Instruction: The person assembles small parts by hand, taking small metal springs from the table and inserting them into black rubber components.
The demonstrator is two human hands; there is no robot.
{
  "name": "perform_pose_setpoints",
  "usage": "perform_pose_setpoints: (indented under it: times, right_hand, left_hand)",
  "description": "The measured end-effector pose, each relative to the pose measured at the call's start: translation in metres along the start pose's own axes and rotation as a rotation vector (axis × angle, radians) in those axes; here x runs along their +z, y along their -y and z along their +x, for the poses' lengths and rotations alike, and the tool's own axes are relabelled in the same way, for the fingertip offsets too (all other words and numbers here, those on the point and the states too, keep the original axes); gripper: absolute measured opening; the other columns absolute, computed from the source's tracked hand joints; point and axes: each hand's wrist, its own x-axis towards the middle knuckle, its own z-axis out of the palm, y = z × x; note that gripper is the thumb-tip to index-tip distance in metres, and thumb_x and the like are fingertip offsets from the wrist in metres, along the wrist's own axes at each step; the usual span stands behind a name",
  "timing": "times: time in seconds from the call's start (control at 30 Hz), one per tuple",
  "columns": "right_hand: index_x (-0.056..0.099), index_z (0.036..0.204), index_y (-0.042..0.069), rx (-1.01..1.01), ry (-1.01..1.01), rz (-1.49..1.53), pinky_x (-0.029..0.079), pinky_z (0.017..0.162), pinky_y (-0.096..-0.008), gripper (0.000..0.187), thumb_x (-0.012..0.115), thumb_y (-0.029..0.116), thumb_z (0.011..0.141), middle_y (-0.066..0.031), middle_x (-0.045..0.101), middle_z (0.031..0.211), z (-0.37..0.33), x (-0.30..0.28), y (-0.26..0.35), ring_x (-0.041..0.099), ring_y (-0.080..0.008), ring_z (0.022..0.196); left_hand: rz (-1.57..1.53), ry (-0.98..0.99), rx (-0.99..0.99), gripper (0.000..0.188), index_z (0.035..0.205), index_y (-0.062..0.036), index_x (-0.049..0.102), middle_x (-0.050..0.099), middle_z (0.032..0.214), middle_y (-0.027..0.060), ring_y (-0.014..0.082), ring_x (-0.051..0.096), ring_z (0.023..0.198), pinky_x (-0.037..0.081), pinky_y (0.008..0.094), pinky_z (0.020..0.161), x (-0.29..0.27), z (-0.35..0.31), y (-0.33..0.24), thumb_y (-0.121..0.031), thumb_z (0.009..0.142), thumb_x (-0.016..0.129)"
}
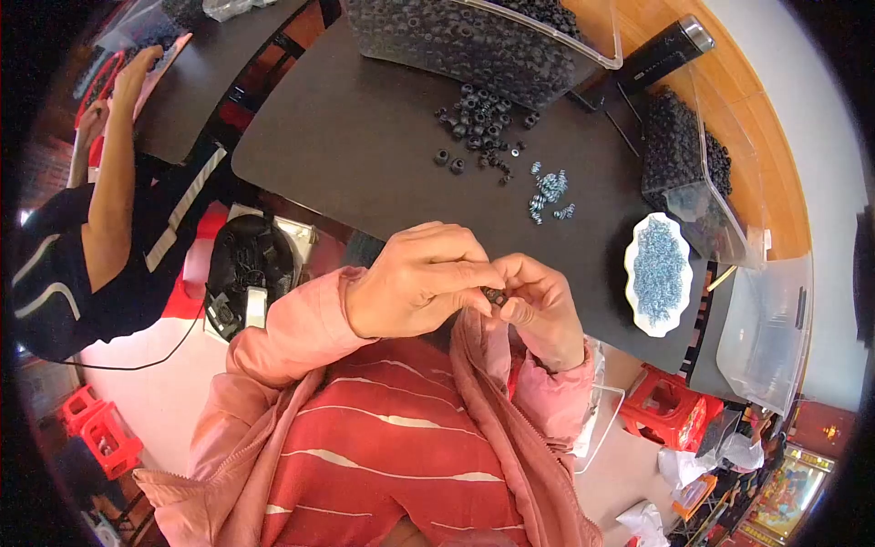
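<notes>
Head view: the left hand (415, 283) and right hand (540, 305) meet fingertip to fingertip, both pinching one small black rubber ring (495, 295) between them, just above the near edge of the dark table (365, 155).

In front of me the dark matte table (365, 137) carries loose black rubber rings (478, 123), small silvery screws (550, 194), a white scalloped dish (658, 271) and clear plastic bins (483, 41).
</notes>
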Motion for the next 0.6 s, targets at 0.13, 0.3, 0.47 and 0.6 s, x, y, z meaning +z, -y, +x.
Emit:
perform_pose_setpoints:
  times: [0.13,0.3,0.47,0.6]
  right_hand:
    - [0.056,0.103,-0.001,0.027,0.054,0.018,0.047,0.068,-0.0214,0.032,0.071,0.018,0.082,-0.0033,0.059,0.091,0.000,-0.002,0.000,0.058,-0.0094,0.077]
    - [0.055,0.098,0.000,0.017,0.064,0.046,0.042,0.073,-0.0220,0.033,0.071,0.024,0.082,-0.0012,0.057,0.089,-0.001,0.005,-0.004,0.053,-0.0084,0.082]
    - [0.055,0.099,-0.001,-0.004,0.072,0.081,0.041,0.074,-0.0224,0.033,0.070,0.024,0.084,-0.0026,0.059,0.091,0.000,0.006,-0.007,0.053,-0.0096,0.084]
    - [0.055,0.106,-0.004,-0.051,0.029,0.025,0.047,0.078,-0.0263,0.037,0.065,0.026,0.088,-0.0067,0.061,0.096,0.000,0.003,-0.001,0.059,-0.0131,0.086]
  left_hand:
    - [0.020,0.025,0.015,0.024,0.088,-0.0063,0.065,0.055,0.076,0.0037,0.0222,0.055,0.064,0.042,0.0323,0.057,-0.002,0.003,-0.003,-0.011,0.066,0.073]
    - [-0.014,0.051,0.011,0.024,0.089,-0.0053,0.064,0.054,0.075,0.0042,0.0229,0.054,0.065,0.043,0.0326,0.057,0.000,0.000,-0.005,-0.008,0.066,0.073]
    - [-0.003,0.020,0.020,0.023,0.089,-0.0026,0.063,0.054,0.076,0.0066,0.0240,0.054,0.065,0.045,0.0325,0.056,0.007,-0.003,-0.005,-0.006,0.068,0.072]
    - [-0.013,-0.033,-0.039,0.023,0.091,-0.0021,0.064,0.055,0.077,0.0069,0.0233,0.055,0.065,0.045,0.0321,0.057,0.011,-0.003,-0.003,-0.006,0.069,0.072]
